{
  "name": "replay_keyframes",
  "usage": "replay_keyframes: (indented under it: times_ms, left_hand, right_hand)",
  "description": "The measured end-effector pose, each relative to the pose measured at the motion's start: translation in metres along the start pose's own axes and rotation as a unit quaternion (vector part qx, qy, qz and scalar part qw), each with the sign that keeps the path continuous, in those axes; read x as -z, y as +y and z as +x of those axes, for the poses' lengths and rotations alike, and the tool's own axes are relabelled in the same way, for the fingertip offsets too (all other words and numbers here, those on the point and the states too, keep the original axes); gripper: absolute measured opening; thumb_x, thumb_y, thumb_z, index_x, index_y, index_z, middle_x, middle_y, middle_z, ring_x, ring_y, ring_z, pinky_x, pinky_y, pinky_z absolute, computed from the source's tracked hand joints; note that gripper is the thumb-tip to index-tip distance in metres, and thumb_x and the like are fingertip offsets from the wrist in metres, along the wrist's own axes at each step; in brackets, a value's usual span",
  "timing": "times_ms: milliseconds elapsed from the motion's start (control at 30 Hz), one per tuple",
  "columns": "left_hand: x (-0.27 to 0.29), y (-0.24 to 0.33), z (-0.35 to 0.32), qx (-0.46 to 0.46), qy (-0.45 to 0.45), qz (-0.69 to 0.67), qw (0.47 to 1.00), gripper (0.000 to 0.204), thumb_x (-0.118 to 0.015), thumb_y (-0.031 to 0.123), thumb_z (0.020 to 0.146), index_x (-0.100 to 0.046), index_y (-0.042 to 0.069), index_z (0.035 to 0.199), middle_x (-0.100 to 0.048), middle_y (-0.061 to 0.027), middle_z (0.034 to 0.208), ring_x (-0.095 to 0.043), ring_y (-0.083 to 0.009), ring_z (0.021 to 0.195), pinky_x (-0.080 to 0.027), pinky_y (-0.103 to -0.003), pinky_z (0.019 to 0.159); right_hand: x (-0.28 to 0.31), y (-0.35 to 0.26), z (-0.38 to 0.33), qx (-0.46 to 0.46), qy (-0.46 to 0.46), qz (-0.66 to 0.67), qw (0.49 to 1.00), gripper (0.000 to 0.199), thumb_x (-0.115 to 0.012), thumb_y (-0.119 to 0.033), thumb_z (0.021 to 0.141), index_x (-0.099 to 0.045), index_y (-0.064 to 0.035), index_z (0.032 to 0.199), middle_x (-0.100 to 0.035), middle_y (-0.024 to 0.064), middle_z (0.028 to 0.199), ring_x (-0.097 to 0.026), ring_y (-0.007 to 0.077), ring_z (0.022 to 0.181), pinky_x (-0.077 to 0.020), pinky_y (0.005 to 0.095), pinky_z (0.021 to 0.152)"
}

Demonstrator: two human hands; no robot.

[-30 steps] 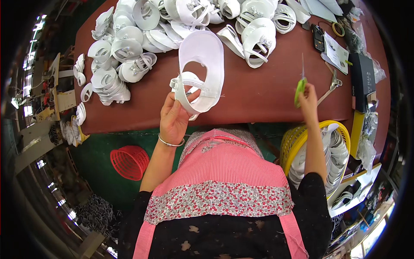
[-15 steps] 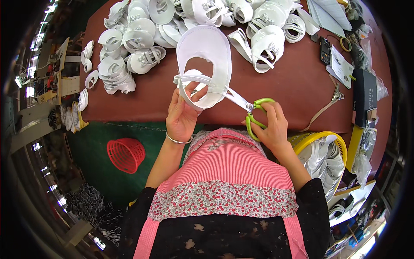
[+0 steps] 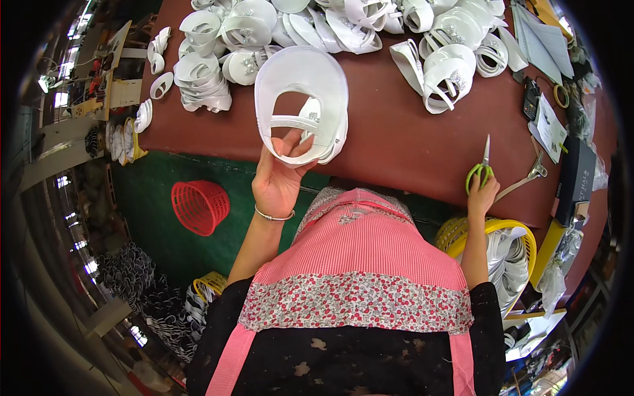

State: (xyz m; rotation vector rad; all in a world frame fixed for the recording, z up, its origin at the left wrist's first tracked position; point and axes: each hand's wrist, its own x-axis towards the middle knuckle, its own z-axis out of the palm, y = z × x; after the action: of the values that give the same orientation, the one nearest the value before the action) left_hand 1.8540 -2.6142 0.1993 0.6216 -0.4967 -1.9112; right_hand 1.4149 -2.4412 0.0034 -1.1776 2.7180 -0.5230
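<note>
left hand [image 3: 277,181]: raised, fingers pinching white visor [image 3: 302,99]
right hand [image 3: 483,195]: fingers gripping green scissors [image 3: 481,170] on tabletop [image 3: 396,142]
around: visor pile [image 3: 343,20], red basket [image 3: 199,206]

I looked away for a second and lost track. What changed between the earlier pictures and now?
The right hand carried the green-handled scissors away from the white visor, out to the right over the table. Half a second ago they were at the visor's strap. The left hand kept its grip on the visor.
</note>
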Motion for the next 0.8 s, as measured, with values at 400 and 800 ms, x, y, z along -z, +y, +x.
replay_keyframes:
  times_ms: [400,800]
  left_hand:
    - [0.082,-0.09,-0.002,-0.189,0.094,0.835,0.508,0.02,-0.077,0.021,0.08,-0.061,0.008,0.081,-0.05,-0.0144,0.122,-0.048,-0.0366,0.11,-0.043,-0.046,0.09]
    - [0.054,-0.068,0.015,-0.148,0.064,0.829,0.535,0.044,-0.076,0.032,0.081,-0.053,0.006,0.109,-0.055,-0.0124,0.117,-0.052,-0.0333,0.104,-0.044,-0.043,0.085]
  right_hand:
    - [-0.001,-0.084,0.017,0.12,0.062,0.062,0.989,0.032,-0.067,-0.011,0.086,-0.061,-0.0028,0.116,-0.059,0.0198,0.113,-0.054,0.0381,0.108,-0.0434,0.046,0.095]
    - [-0.053,-0.262,0.11,0.139,0.048,0.248,0.958,0.022,-0.066,-0.023,0.089,-0.068,-0.0019,0.091,-0.065,0.0163,0.088,-0.059,0.037,0.088,-0.0467,0.0433,0.076]
